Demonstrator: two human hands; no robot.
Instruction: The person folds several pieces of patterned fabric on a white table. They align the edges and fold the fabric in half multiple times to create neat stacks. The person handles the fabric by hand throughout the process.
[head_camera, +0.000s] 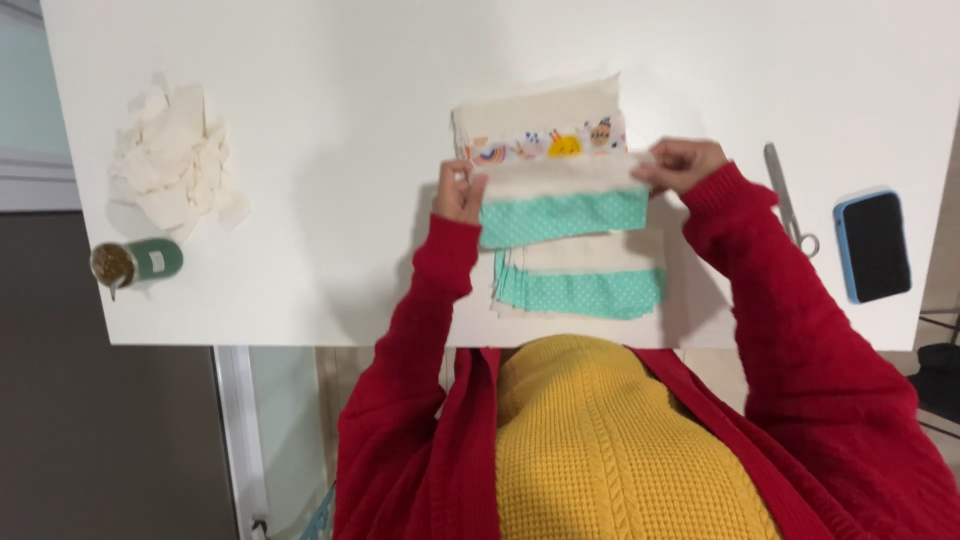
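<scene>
— White tabletop (330, 120) fills most of the view, with grey floor below its near edge; what are the hands doing on it?

— Both are pinched shut on one fabric piece (560, 200); the left hand (460, 192) grips its left end with fingers curled tight, and the right hand (682, 163) nips its right end between thumb and fingertips, so neither hand is spread at all.

— Which way does that piece run?

— Its long axis lies straight from one hand to the other, across the table; the cream band sits on the far side and the teal band hangs towards the person.

— How does it look?

— Cream cloth above, teal with small white dots below; it is held flat and fairly taut, though the right end rides a little farther away than the left.

— What lies around the hands?

— Just beyond them a cream stack (540, 125) edged with a strip of cartoon print; just nearer than them a pile of teal-edged pieces (580, 285), fanned slightly; scissors (788, 200) lie right of the right hand, and a phone in a blue case (872, 245) farther right; well left of the left hand sit a heap of cream scraps (175, 160) and a green tin (135, 263) on its side.
</scene>
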